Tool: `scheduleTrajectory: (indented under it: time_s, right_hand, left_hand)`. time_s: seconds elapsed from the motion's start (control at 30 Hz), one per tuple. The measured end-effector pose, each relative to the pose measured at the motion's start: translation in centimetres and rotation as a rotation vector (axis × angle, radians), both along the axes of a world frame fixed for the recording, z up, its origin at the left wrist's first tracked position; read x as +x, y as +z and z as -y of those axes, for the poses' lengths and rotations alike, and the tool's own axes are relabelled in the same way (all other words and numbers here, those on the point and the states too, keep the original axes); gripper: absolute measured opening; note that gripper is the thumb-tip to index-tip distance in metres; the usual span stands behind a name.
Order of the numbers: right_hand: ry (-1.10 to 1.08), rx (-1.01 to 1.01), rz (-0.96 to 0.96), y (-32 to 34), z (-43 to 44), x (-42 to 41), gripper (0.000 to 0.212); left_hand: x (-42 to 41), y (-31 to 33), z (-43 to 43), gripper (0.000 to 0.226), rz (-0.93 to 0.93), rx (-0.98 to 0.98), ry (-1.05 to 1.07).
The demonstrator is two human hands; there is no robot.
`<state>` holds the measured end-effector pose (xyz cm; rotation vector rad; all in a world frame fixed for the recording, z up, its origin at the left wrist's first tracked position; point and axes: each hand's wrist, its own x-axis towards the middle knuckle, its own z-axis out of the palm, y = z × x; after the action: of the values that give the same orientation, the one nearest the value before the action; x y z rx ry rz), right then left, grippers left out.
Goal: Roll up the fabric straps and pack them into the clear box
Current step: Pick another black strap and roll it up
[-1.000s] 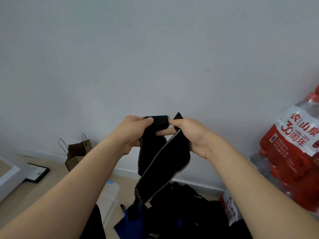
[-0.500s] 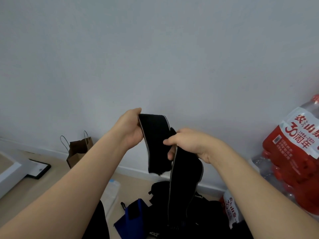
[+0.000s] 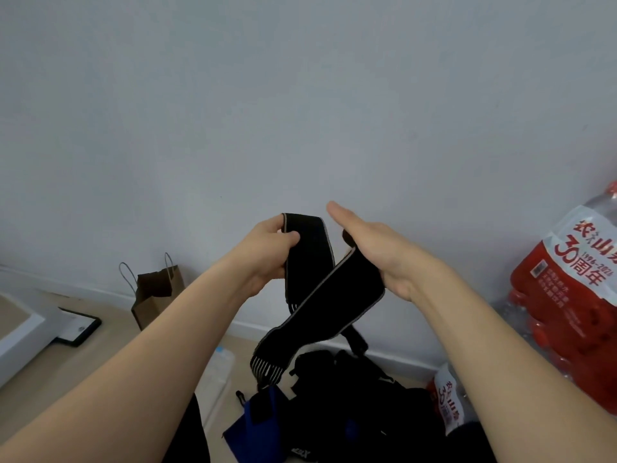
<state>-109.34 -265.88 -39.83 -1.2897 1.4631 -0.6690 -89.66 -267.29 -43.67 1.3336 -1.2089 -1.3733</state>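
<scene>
While my left hand (image 3: 273, 255) pinches one end of the black strap (image 3: 334, 295), held up in front of the wall, my right hand (image 3: 377, 259) lies flat and straight-fingered against its hanging length. I judge the rolling barely started; next I must curl that end tight. The red water pack's label (image 3: 587, 259) reads "30周年".

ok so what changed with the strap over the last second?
The right hand let go of the top end, moved down the black strap and opened flat, so the strap now lies against it. The tight roll at the top is gone and that end is only folded over. The left hand still grips that end. The paper bag, red bottle pack and dark pile are unchanged.
</scene>
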Motion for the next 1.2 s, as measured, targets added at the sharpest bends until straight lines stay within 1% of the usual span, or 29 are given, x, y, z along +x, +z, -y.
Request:
scheduleTrajectory:
  time_s: [0.03, 0.1, 0.13, 0.17, 0.27, 0.33, 0.4, 0.5, 0.57, 0.63, 0.73, 0.8, 0.9, 0.93, 1.0, 1.03, 1.07, 1.13, 1.17, 1.2]
  right_hand:
    - [0.032, 0.045, 0.074, 0.3, -0.2, -0.1, 0.071]
    - [0.085, 0.136, 0.281, 0.8, -0.8, -0.2, 0.044]
    - [0.110, 0.154, 0.338, 0.9, -1.0, -0.3, 0.032]
    - [0.132, 0.159, 0.356, 0.9, -1.2, -0.3, 0.027]
    - [0.158, 0.117, 0.325, 0.5, -1.5, -0.7, 0.024]
    - [0.169, 0.079, 0.288, 0.2, -1.5, -1.2, 0.032]
    - [0.150, -0.015, 0.274, -0.1, -1.2, -1.6, 0.035]
    - [0.081, -0.216, 0.273, -0.5, -0.7, -1.6, 0.026]
    - [0.020, -0.304, 0.225, -0.9, -0.5, -1.3, 0.019]
    - [-0.031, -0.343, 0.147, -1.5, -0.3, -0.9, 0.016]
    - [-0.077, -0.349, 0.085, -2.3, -0.1, -0.2, 0.015]
    - [-0.092, -0.351, 0.070, -2.5, 0.1, 0.0, 0.016]
    - [-0.072, -0.380, 0.008, -2.5, 0.4, 0.0, 0.023]
    - [-0.067, -0.393, -0.044, -2.4, 0.5, -0.1, 0.028]
    - [-0.054, -0.407, -0.129, -2.2, 0.7, -0.3, 0.037]
    - [-0.048, -0.409, -0.146, -2.1, 0.8, -0.4, 0.041]
    - [-0.042, -0.407, -0.150, -2.1, 0.9, -0.5, 0.046]
    - [-0.043, -0.394, -0.156, -2.2, 1.0, -0.6, 0.055]
    - [-0.043, -0.379, -0.159, -2.3, 0.9, -0.5, 0.056]
    - [-0.031, -0.353, -0.153, -2.5, 0.9, -0.3, 0.052]
  left_hand:
    - [0.0, 0.0, 0.2, 0.034, -0.020, -0.010, 0.011]
    - [-0.1, 0.0, 0.4, 0.038, -0.072, -0.026, 0.022]
    - [-0.2, 0.0, 0.4, 0.042, -0.097, -0.035, 0.024]
    - [-0.2, 0.0, 0.4, 0.046, -0.117, -0.044, 0.021]
    - [-0.3, 0.0, 0.3, 0.055, -0.176, -0.083, 0.006]
    - [-0.2, 0.0, 0.3, 0.062, -0.212, -0.110, 0.000]
    - [-0.2, 0.2, 0.3, 0.066, -0.174, -0.134, -0.018]
    - [-0.1, 0.3, 0.3, 0.070, -0.119, -0.118, -0.060]
    - [0.0, 0.4, 0.3, 0.069, -0.136, -0.103, -0.082]
    - [0.0, 0.4, 0.2, 0.069, -0.183, -0.093, -0.099]
    - [-0.2, 0.4, 0.1, 0.070, -0.259, -0.087, -0.140]
    - [-0.3, 0.4, -0.1, 0.073, -0.269, -0.084, -0.155]
    - [-0.3, 0.4, 0.0, 0.073, -0.276, -0.093, -0.146]
    - [-0.3, 0.5, 0.0, 0.069, -0.279, -0.098, -0.144]
    - [-0.2, 0.6, -0.1, 0.053, -0.277, -0.115, -0.144]
    - [-0.2, 0.6, -0.2, 0.046, -0.265, -0.129, -0.147]
    - [-0.2, 0.5, -0.3, 0.044, -0.239, -0.150, -0.151]
    - [-0.2, 0.4, -0.5, 0.047, -0.161, -0.215, -0.154]
    - [-0.2, 0.4, -0.6, 0.050, -0.124, -0.252, -0.143]
    - [-0.2, 0.4, -0.6, 0.051, -0.097, -0.285, -0.121]
